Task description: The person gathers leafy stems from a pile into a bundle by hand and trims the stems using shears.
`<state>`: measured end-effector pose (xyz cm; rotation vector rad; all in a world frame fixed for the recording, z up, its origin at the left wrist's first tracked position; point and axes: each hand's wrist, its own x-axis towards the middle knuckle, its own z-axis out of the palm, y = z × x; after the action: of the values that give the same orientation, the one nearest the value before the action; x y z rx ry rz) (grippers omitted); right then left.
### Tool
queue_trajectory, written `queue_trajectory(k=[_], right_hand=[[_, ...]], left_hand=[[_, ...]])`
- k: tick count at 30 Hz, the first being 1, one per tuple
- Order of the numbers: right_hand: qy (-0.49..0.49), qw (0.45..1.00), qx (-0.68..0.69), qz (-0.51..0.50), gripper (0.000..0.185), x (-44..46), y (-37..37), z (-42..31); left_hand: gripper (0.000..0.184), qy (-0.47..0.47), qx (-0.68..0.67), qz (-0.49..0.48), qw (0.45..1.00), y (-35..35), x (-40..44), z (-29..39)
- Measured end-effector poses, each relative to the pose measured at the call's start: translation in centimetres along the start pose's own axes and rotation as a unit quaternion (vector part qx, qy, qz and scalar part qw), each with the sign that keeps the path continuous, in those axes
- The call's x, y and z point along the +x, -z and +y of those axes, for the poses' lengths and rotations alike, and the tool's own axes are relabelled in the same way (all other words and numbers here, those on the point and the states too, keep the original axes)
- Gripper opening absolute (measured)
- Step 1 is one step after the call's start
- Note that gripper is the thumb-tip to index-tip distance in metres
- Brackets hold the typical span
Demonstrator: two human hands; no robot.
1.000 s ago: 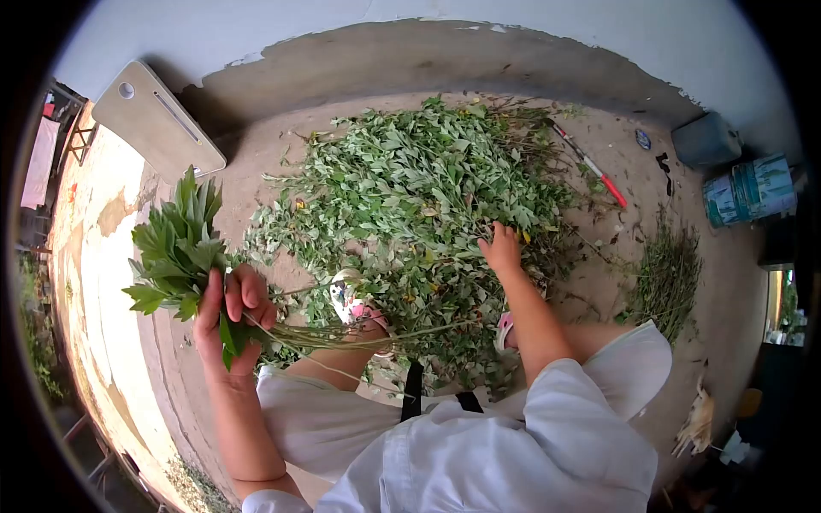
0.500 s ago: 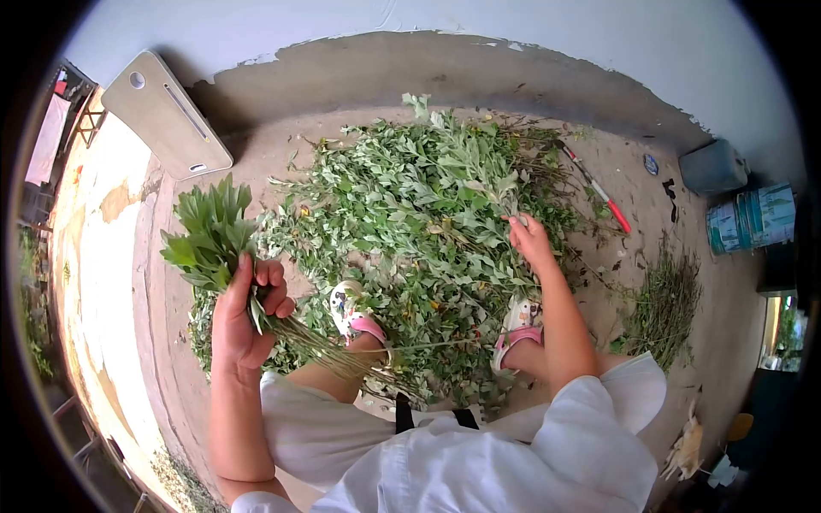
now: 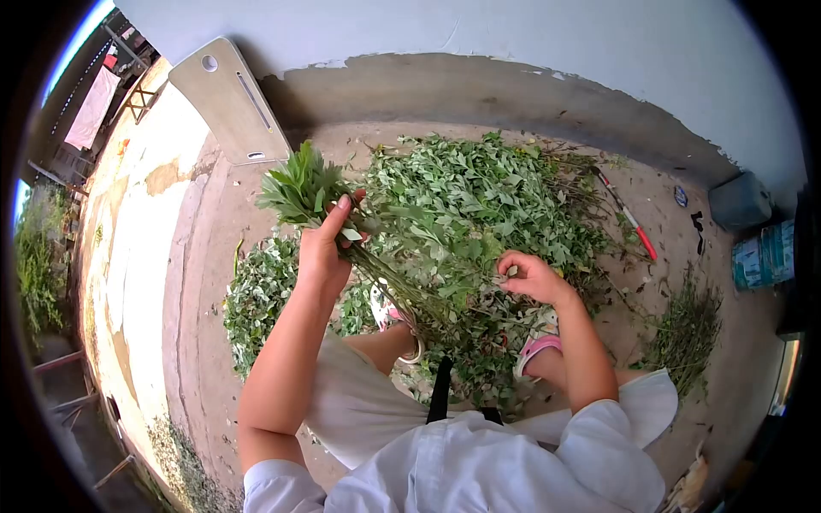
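Note:
My left hand (image 3: 329,238) is closed around a bunch of leafy stems (image 3: 299,190). Broad green leaves fan out above its fingers, and the long bare stalks (image 3: 389,286) slant down to the right. My right hand (image 3: 532,277) pinches a leafy stem (image 3: 470,244), whose leaves point left toward the bunch; they blend with the foliage behind, so its full length is hard to make out. Beneath both hands spreads a large heap of cut leafy stems (image 3: 505,184), silvery and green.
A beige board (image 3: 227,103) leans against the wall at the back left. A red-handled tool (image 3: 629,214) lies right of the heap. Bundled stalks (image 3: 687,329) rest farther right, near a blue-green bucket (image 3: 763,256). My feet in patterned clogs (image 3: 539,346) stand among the leaves.
My right hand has come down toward me with its stem, which now points left instead of away. My left hand and the bunch have moved up and right, nearer the heap. The view has shifted.

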<state>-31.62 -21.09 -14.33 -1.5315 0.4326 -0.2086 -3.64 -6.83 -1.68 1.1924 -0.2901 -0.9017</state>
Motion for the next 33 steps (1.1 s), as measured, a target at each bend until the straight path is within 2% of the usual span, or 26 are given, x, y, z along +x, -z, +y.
queue_trajectory(k=[2, 4, 5, 7, 9, 10, 13, 15, 17, 18, 19, 21, 23, 25, 27, 28, 29, 32, 33], right_hand=[[-0.012, 1.000, 0.026, 0.008, 0.018, -0.3, -0.3, -0.2], [-0.023, 0.998, 0.051, 0.018, 0.019, -0.8, -0.7, -0.7], [-0.043, 0.992, 0.099, 0.058, 0.018, -1.2, -0.9, -1.2], [-0.061, 0.982, 0.147, 0.098, 0.017, -1.7, -0.7, -0.9], [0.019, 0.943, 0.295, 0.151, 0.014, -2.0, 0.5, 1.6], [0.025, 0.924, 0.325, 0.202, 0.014, -2.2, 0.8, 2.1], [0.054, 0.896, 0.360, 0.255, 0.010, -2.7, 3.4, 4.1], [0.042, 0.888, 0.379, 0.257, 0.015, -3.3, 3.9, 3.6], [0.014, 0.916, 0.342, 0.206, 0.016, -3.3, 3.6, 1.1], [-0.035, 0.931, 0.256, 0.257, 0.025, -2.7, 2.4, -1.1], [-0.034, 0.931, 0.256, 0.258, 0.025, -2.0, 1.5, -2.5], [-0.021, 0.970, 0.111, 0.214, 0.027, -0.6, -0.1, -4.3], [0.028, 0.991, 0.045, 0.125, 0.022, 0.8, -1.3, -5.2], [0.085, 0.992, 0.044, 0.083, 0.019, 2.4, -3.4, -6.3], [0.070, 0.994, 0.016, 0.077, 0.016, 3.2, -5.4, -7.4], [0.082, 0.993, 0.013, 0.089, 0.012, 3.7, -6.6, -7.9], [0.098, 0.983, -0.100, 0.119, 0.012, 3.5, -7.3, -8.8], [0.073, 0.983, -0.146, 0.081, 0.013, 3.6, -8.7, -9.3], [0.096, 0.969, -0.212, 0.084, 0.014, 3.6, -9.1, -8.9]], left_hand=[[0.017, 0.014, -0.023, 0.041, 0.999, 0.2, 0.0, 0.2], [0.013, 0.003, -0.027, 0.030, 0.999, 0.7, 0.1, -0.1], [0.011, -0.007, -0.033, 0.024, 0.999, 1.2, 0.3, -0.4], [0.015, -0.010, -0.042, -0.004, 0.999, 1.4, 0.1, 0.0], [0.022, -0.023, -0.015, 0.008, 1.000, 0.9, -0.4, 0.4], [0.026, -0.021, -0.010, -0.017, 1.000, 1.8, -0.1, 0.3], [0.026, -0.030, -0.021, 0.003, 0.999, 2.5, -0.1, 0.5], [0.024, -0.029, -0.009, 0.005, 1.000, 2.6, -0.1, 0.5], [0.021, 0.015, 0.009, -0.034, 0.999, 2.6, -0.1, 0.2], [0.017, 0.039, -0.011, -0.046, 0.998, 2.5, 0.0, 0.0], [0.017, 0.038, -0.011, -0.046, 0.998, 2.0, -0.2, 0.0], [0.013, 0.072, 0.008, -0.083, 0.994, 0.4, -1.1, 0.2], [0.010, 0.091, 0.003, -0.112, 0.990, -0.7, -1.6, 0.0], [0.015, 0.091, 0.019, -0.122, 0.988, -2.0, -2.5, 0.1], [0.025, 0.102, 0.045, -0.195, 0.974, -1.3, -2.2, 0.0], [0.026, 0.096, 0.035, -0.164, 0.981, -1.5, -2.5, 0.0], [0.027, 0.090, 0.024, -0.133, 0.987, -1.6, -2.8, 0.0], [0.027, 0.050, 0.008, -0.088, 0.995, -1.4, -2.7, 0.4], [0.027, 0.052, 0.010, -0.087, 0.995, -1.4, -2.7, 0.7]])
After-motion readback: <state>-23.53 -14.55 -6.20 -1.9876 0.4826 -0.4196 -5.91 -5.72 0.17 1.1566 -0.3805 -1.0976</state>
